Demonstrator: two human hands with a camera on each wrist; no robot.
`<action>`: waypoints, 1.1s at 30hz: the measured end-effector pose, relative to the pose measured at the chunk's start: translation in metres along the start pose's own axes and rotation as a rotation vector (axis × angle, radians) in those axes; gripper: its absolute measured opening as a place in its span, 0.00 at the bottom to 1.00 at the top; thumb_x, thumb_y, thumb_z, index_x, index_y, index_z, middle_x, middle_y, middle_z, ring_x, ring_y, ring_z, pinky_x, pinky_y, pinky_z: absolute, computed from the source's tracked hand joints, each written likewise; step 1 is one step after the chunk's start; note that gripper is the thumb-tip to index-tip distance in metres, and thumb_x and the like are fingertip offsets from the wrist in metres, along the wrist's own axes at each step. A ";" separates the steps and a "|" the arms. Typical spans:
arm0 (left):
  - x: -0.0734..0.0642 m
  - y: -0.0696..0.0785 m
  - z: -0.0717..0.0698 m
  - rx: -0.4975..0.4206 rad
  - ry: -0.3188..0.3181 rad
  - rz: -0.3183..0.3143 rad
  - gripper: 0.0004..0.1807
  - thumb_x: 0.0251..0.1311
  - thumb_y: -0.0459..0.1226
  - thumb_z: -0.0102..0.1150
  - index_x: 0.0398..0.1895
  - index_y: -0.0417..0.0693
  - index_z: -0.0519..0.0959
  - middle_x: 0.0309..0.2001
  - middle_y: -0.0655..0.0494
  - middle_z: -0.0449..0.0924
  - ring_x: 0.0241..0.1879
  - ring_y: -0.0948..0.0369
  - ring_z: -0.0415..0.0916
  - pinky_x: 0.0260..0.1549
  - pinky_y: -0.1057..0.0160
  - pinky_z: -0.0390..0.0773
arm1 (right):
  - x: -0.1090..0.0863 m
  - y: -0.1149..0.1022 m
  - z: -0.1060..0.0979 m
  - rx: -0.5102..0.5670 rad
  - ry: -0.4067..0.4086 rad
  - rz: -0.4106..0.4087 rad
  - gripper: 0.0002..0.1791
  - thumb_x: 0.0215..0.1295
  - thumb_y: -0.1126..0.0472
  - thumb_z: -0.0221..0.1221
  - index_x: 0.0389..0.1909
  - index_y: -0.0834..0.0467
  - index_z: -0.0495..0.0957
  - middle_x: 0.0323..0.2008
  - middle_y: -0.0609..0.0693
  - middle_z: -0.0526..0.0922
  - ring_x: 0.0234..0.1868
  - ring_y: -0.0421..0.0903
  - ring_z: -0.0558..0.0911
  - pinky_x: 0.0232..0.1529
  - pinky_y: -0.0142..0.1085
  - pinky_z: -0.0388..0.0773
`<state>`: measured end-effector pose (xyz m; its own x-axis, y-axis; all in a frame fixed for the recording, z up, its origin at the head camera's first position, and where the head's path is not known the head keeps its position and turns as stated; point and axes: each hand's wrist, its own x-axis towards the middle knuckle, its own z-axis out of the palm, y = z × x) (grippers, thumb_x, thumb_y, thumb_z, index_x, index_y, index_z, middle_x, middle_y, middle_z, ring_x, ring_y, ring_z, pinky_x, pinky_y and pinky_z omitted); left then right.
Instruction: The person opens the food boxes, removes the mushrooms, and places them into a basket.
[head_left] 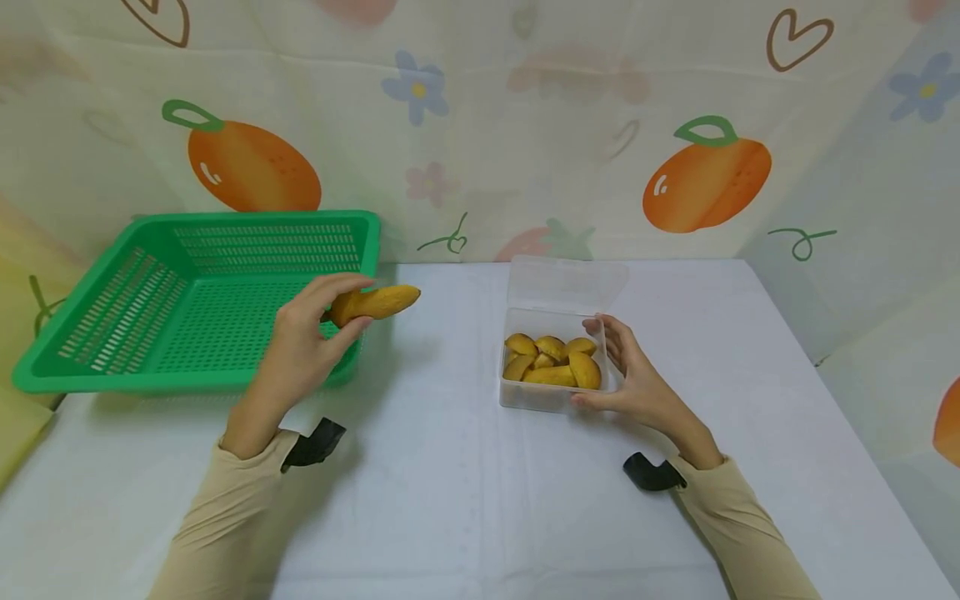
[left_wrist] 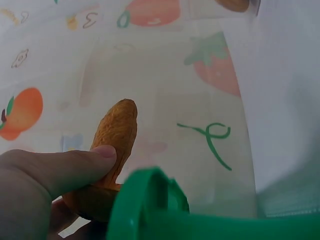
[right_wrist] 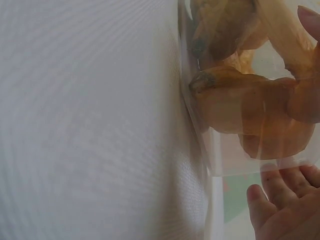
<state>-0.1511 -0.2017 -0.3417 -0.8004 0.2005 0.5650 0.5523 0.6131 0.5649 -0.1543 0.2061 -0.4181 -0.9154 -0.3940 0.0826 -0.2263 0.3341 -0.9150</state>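
Observation:
My left hand [head_left: 300, 337] pinches a yellow-brown mushroom [head_left: 390, 301] between thumb and fingers, over the right side of the green basket [head_left: 142, 382]. The mushroom's stem end points right in the head view. Up close in the left wrist view, the thumb presses on the stem [left_wrist: 119, 132] and the cap is partly hidden behind the green rim. My right hand [head_left: 637, 385] grips the right side of a clear plastic box [head_left: 534, 397], thumb at the front corner and fingers at the back. Several similar mushrooms [head_left: 551, 377] lie inside the box.
The box's clear lid [head_left: 562, 283] stands open at the back, towards the printed cloth backdrop [head_left: 480, 125]. A white cloth [head_left: 442, 467] covers the table. The basket has slotted walls and stands at the left.

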 end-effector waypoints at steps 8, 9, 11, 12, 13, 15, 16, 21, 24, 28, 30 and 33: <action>-0.003 -0.015 -0.018 0.003 0.063 -0.041 0.23 0.52 0.22 0.68 0.54 0.36 0.80 0.53 0.42 0.80 0.45 0.76 0.70 0.39 0.86 0.71 | 0.000 0.000 0.000 -0.005 -0.002 -0.007 0.61 0.48 0.68 0.75 0.76 0.60 0.43 0.75 0.58 0.55 0.78 0.57 0.52 0.77 0.56 0.44; -0.003 -0.017 -0.019 0.010 0.067 -0.050 0.23 0.53 0.22 0.67 0.55 0.37 0.80 0.54 0.42 0.80 0.45 0.76 0.70 0.39 0.87 0.71 | 0.000 0.000 0.000 -0.006 -0.002 -0.006 0.61 0.48 0.67 0.75 0.76 0.60 0.43 0.75 0.58 0.55 0.78 0.57 0.52 0.77 0.56 0.44; -0.004 -0.022 -0.022 0.036 0.073 -0.068 0.23 0.53 0.23 0.67 0.55 0.38 0.80 0.54 0.42 0.80 0.44 0.78 0.69 0.38 0.87 0.70 | 0.001 0.000 0.000 -0.008 -0.002 -0.001 0.61 0.48 0.67 0.75 0.76 0.59 0.43 0.75 0.58 0.55 0.78 0.56 0.52 0.77 0.56 0.44; -0.005 -0.024 -0.024 0.046 0.075 -0.081 0.23 0.54 0.23 0.67 0.55 0.38 0.80 0.54 0.41 0.80 0.44 0.78 0.69 0.38 0.87 0.69 | 0.001 0.000 0.000 -0.010 -0.001 0.001 0.61 0.48 0.67 0.75 0.76 0.59 0.43 0.75 0.57 0.55 0.78 0.56 0.52 0.77 0.56 0.44; -0.006 -0.026 -0.026 0.056 0.076 -0.090 0.23 0.54 0.23 0.67 0.55 0.38 0.80 0.54 0.41 0.80 0.44 0.78 0.68 0.38 0.87 0.69 | 0.001 0.000 0.000 -0.010 -0.001 0.002 0.61 0.48 0.66 0.75 0.76 0.59 0.43 0.75 0.57 0.55 0.79 0.56 0.52 0.77 0.56 0.45; -0.007 -0.030 -0.029 0.081 0.072 -0.105 0.23 0.54 0.23 0.67 0.55 0.38 0.80 0.54 0.41 0.80 0.43 0.79 0.67 0.37 0.87 0.68 | 0.001 0.000 0.000 -0.013 -0.003 0.005 0.61 0.48 0.66 0.76 0.76 0.59 0.43 0.75 0.57 0.56 0.79 0.56 0.52 0.77 0.56 0.45; -0.007 -0.032 -0.030 0.091 0.068 -0.110 0.23 0.54 0.23 0.67 0.55 0.38 0.80 0.54 0.40 0.80 0.43 0.79 0.66 0.37 0.87 0.67 | 0.001 0.000 0.000 -0.013 -0.003 0.006 0.61 0.48 0.66 0.76 0.76 0.59 0.43 0.75 0.57 0.56 0.79 0.56 0.51 0.77 0.56 0.45; -0.009 -0.040 -0.037 0.129 0.036 -0.133 0.23 0.55 0.22 0.66 0.55 0.38 0.79 0.53 0.40 0.80 0.42 0.81 0.64 0.36 0.85 0.66 | 0.001 0.000 -0.001 -0.014 0.001 0.010 0.61 0.48 0.66 0.75 0.76 0.58 0.44 0.75 0.57 0.55 0.79 0.56 0.51 0.77 0.57 0.44; -0.011 -0.044 -0.041 0.143 0.014 -0.161 0.22 0.55 0.23 0.66 0.55 0.40 0.80 0.52 0.40 0.81 0.43 0.82 0.64 0.37 0.85 0.65 | 0.000 0.000 -0.001 -0.014 0.002 0.013 0.61 0.48 0.66 0.76 0.76 0.59 0.43 0.75 0.57 0.55 0.79 0.56 0.51 0.77 0.57 0.44; -0.013 -0.047 -0.046 0.153 -0.044 -0.207 0.22 0.58 0.25 0.65 0.56 0.42 0.79 0.48 0.40 0.81 0.41 0.80 0.63 0.37 0.87 0.64 | 0.000 0.000 -0.001 -0.015 0.000 0.013 0.61 0.48 0.66 0.76 0.76 0.59 0.43 0.75 0.58 0.55 0.79 0.56 0.51 0.77 0.57 0.44; -0.013 -0.048 -0.048 0.158 -0.083 -0.232 0.21 0.59 0.25 0.64 0.57 0.43 0.79 0.47 0.40 0.81 0.40 0.78 0.64 0.37 0.86 0.64 | 0.000 0.000 -0.001 -0.014 0.000 0.012 0.61 0.48 0.66 0.76 0.76 0.59 0.43 0.75 0.58 0.55 0.79 0.56 0.51 0.77 0.57 0.44; -0.014 -0.050 -0.050 0.166 -0.140 -0.265 0.21 0.61 0.26 0.63 0.58 0.43 0.78 0.47 0.39 0.81 0.41 0.71 0.67 0.38 0.84 0.64 | 0.000 0.000 -0.001 -0.012 0.000 0.010 0.61 0.48 0.66 0.76 0.76 0.59 0.43 0.75 0.57 0.56 0.79 0.56 0.51 0.77 0.57 0.44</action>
<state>-0.1560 -0.2728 -0.3475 -0.9415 0.1136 0.3173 0.2848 0.7713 0.5691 -0.1546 0.2068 -0.4178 -0.9176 -0.3905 0.0738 -0.2216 0.3485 -0.9107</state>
